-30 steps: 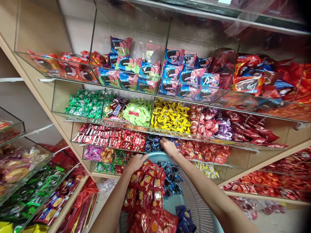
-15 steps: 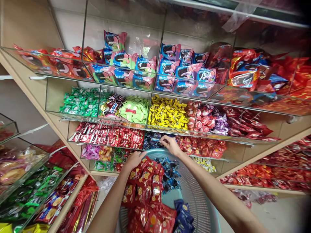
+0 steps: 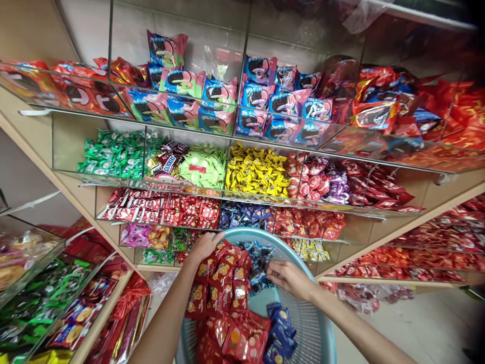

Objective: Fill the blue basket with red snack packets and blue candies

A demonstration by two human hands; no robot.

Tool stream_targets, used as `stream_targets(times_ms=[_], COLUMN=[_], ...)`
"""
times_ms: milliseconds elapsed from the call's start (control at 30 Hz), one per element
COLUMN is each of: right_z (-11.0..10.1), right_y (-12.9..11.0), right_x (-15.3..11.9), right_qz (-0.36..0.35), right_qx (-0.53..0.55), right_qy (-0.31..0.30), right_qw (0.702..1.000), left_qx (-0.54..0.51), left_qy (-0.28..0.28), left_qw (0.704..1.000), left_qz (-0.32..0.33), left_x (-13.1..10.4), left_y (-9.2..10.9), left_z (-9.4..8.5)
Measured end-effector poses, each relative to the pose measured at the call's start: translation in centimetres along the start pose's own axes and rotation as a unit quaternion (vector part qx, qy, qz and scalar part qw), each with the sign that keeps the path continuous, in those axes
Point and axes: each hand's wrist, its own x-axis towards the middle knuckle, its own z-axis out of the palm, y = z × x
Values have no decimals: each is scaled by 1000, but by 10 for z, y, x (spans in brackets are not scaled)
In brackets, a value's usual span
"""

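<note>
Blue candies (image 3: 261,260) under loosely curled R hand (image 3: 288,277).

Wooden shelves (image 3: 413,218) with glass bins (image 3: 64,146), daylit.

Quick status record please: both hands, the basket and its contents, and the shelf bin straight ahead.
left hand: grips the far rim of the basket
right hand: inside the basket, fingers on the blue candies
basket contents: red packets, blue candies, dark blue packets
bin ahead: blue candy bin, between red bins
grip state: right hand's hold unclear
</note>
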Motion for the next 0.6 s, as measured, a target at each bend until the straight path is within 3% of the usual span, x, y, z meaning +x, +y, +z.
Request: stream_targets(times_ms=[233, 400, 500, 600], right_z=[28, 41, 33, 11], right_y=[-6, -7, -6, -3], right_x=[1, 4, 3, 12], right_qz=[49, 53, 50, 57], right_qx=[-127, -178, -164, -141], right_qy=[21, -3, -11, 12], right_qw=[990, 983, 985, 988], left_qx=[5, 0, -5, -5], left_qy=[-1, -15, -13, -7], left_qw=[1000, 1000, 1000, 1000], left_qz=[-3, -21, -12, -6], left_x=[-3, -5, -3, -1], left_y=[5, 6, 3, 0], left_z=[-4, -5, -3, 0])
